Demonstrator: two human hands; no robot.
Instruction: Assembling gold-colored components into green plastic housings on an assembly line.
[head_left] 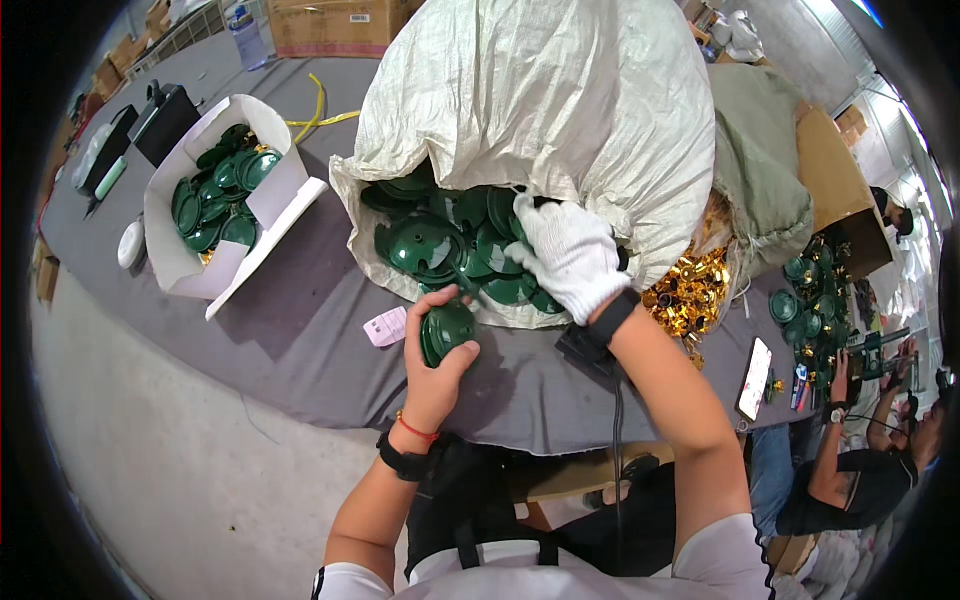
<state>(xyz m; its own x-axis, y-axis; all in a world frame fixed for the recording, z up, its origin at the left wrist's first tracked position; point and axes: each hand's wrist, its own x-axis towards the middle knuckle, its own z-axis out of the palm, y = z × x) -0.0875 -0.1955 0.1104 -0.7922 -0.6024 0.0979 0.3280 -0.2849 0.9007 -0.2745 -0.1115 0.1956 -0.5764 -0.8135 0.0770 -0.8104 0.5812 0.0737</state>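
My left hand (432, 355), bare with a red string and a black band at the wrist, grips a small stack of dark green round caps (447, 331) just above the grey table cover (300, 340). My right hand (568, 255), in a white glove, reaches into the mouth of a big white woven sack (540, 100) and rests on the heap of green caps (440, 245) spilling from it. I cannot tell whether the gloved fingers hold a cap.
An open white box (190, 265) at the left holds more green caps. Gold metal parts (690, 290) lie right of the sack, beside a grey-green bag (765, 150). A phone (754, 378) lies near the right edge. Another person (850, 470) works at the right.
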